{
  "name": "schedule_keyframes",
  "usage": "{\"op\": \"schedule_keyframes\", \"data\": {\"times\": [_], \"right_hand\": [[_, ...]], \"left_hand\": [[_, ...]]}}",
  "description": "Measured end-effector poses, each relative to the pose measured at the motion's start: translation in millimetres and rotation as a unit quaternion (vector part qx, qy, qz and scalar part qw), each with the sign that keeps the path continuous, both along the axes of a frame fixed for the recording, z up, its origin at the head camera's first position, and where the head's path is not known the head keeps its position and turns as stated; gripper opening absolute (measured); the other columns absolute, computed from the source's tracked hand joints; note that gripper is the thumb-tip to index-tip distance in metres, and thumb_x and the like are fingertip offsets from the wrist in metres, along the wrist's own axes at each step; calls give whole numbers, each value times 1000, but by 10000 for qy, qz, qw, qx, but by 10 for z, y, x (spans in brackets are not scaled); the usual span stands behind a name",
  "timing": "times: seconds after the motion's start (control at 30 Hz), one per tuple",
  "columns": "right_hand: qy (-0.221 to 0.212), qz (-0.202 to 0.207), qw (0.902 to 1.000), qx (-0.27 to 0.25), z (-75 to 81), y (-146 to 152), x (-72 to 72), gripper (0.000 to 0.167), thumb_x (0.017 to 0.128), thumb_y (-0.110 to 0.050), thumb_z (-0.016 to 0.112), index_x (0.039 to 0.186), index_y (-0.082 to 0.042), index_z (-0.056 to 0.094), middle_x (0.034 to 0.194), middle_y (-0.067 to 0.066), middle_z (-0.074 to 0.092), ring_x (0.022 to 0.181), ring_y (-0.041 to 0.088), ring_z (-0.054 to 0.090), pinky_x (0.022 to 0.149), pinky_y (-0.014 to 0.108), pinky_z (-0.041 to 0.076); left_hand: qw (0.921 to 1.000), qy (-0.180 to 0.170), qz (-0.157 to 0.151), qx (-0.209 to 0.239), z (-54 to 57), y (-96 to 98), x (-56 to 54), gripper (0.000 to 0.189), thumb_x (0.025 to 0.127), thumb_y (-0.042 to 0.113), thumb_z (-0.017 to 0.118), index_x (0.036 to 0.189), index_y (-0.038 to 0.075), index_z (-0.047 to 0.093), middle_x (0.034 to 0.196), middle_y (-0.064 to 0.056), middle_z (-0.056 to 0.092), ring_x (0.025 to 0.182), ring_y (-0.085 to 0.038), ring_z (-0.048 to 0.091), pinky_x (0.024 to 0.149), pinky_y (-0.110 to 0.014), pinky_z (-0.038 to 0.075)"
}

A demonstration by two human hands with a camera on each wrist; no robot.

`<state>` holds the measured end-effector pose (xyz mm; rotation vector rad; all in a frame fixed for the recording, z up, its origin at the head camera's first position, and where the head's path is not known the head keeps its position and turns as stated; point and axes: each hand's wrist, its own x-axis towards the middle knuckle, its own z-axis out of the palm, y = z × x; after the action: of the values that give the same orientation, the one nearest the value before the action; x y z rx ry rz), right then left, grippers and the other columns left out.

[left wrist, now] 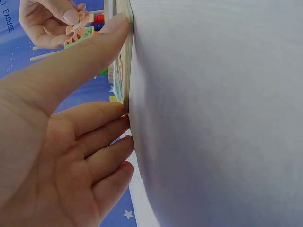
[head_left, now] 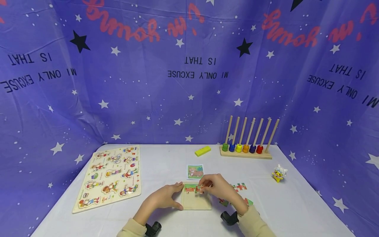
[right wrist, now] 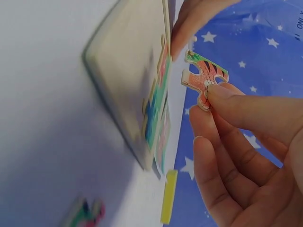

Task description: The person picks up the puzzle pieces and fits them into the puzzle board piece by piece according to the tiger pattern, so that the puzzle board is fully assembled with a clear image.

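Observation:
My right hand [head_left: 217,186] pinches a jigsaw puzzle piece [right wrist: 204,73] between thumb and fingers, above the upper part of a square wooden puzzle tray [head_left: 196,203]. Orange with dark stripes and a green edge, the piece is tilted up off the tray in the right wrist view. Fitted pieces [right wrist: 152,118] lie along the tray's far side; its near part is bare wood. At the tray's left edge rests my left hand [head_left: 165,196], thumb at the near corner and index finger [left wrist: 102,111] toward the far one, the other fingers stretched out beside it.
Behind the tray lies a picture card [head_left: 195,171]. Loose puzzle pieces [head_left: 241,186] are scattered right of it, partly behind my right forearm. Also about are a yellow block [head_left: 202,151], a bead-peg rack [head_left: 245,154], a small figurine [head_left: 279,173] and a large peg-puzzle board [head_left: 111,177].

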<state>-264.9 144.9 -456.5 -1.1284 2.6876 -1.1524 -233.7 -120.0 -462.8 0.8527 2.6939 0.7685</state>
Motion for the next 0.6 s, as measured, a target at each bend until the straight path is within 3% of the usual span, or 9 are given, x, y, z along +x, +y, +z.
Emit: {"op": "schedule_keyframes", "data": {"times": [0.6], "right_hand": [[-285, 30, 9995, 123, -155, -392, -23, 17, 79, -2, 77, 93, -11, 72, 75, -7, 66, 63, -1, 56, 58, 18, 50]], "left_hand": [[10000, -15, 23, 58, 16, 5, 15, 86, 72, 39, 81, 138, -5, 47, 147, -17, 42, 134, -36, 39, 110, -50, 32]]}}
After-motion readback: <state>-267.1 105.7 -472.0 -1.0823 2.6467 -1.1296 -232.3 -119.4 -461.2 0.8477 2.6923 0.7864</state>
